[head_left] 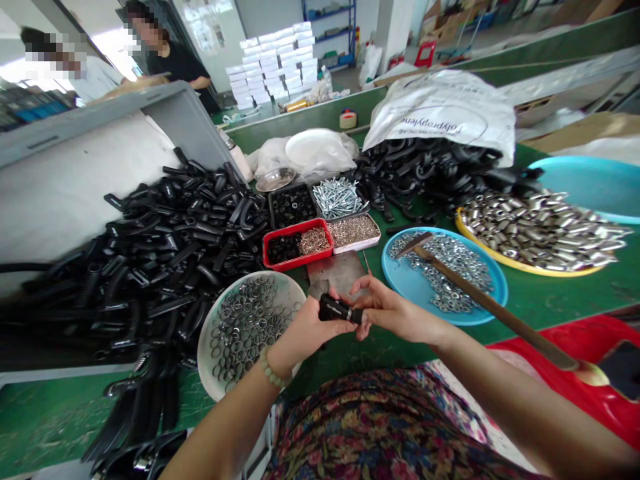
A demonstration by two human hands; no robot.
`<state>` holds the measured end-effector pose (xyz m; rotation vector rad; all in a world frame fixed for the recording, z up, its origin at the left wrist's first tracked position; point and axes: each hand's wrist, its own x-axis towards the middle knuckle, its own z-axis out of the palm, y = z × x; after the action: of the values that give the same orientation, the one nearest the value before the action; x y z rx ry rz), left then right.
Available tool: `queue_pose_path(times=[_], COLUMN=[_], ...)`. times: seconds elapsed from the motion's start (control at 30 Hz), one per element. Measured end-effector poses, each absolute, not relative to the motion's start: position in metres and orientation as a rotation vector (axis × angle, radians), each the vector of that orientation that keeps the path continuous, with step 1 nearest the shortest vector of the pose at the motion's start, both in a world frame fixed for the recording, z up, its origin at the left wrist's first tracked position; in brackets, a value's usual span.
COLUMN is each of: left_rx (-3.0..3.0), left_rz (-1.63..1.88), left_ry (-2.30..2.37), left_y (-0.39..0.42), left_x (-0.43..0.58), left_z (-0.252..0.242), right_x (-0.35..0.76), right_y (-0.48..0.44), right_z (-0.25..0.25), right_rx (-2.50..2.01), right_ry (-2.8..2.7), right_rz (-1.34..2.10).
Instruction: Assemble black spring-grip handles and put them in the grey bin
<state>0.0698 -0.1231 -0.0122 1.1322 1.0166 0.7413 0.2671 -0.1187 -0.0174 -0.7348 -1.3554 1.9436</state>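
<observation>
Floral-print clothing [385,427] fills the bottom edge. Above it, the left hand [310,330] has its fingers [335,328] clamped around a black plastic part [333,308], held at center, and the right hand [395,313] pinches that part's far end between its fingertips [367,285]. Steel rings [245,327] fill a white bowl [287,287] at 9 o'clock; steel nuts [440,267] lie on a blue plate [415,293] at 2 o'clock (a wooden-handled hammer [475,293] rests across it).

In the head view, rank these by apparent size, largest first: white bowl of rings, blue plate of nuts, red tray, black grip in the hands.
1. White bowl and blue plate: they look alike, too close to rank.
2. Red tray.
3. Black grip.
</observation>
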Motion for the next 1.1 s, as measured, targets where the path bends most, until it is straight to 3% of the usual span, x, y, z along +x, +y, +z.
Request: queue_pose_path(times=[0.23, 0.43, 0.57, 0.63, 0.73, 0.77, 0.9, 1.1], left_rx=[0.980, 1.027, 1.290, 1.522, 2.042, 2.231, 2.713, 2.640], left_rz=[0.972, 0.936, 0.871, 0.858, 0.684, 0.579, 0.239, 0.427], left_ry=[0.911, 0.932, 1.080, 1.222, 1.300, 1.278, 1.176, 1.351], left_y=[-0.128, -0.129, -0.117, -0.104, -0.080, -0.073, -0.059, -0.072], left_x=[0.078, 0.070, 0.050, 0.042, 0.047, 0.054, 0.079, 0.073], left_z=[-0.020, -0.019, -0.026, -0.032, -0.044, -0.049, -0.073, -0.081], right_x=[0.253, 0.232, 0.234, 0.236, 0.225, 0.217, 0.185, 0.182], right_y=[-0.121, -0.128, -0.104, -0.070, -0.001, 0.021, 0.073, 0.080], right_z=[-0.024, -0.037, -0.031, -0.021, -0.010, -0.009, -0.020, -0.028], right_rx=[-0.678, -0.774, -0.920, -1.012, -1.294, -1.323, -1.333, -1.299], right_ry=[-1.148, -1.050, -1.395, -1.880, -2.555, -2.616, -2.756, -2.747], right_rz=[1.989, 1.962, 1.861, 1.574, 0.444, 0.318, 0.138, 0.113])
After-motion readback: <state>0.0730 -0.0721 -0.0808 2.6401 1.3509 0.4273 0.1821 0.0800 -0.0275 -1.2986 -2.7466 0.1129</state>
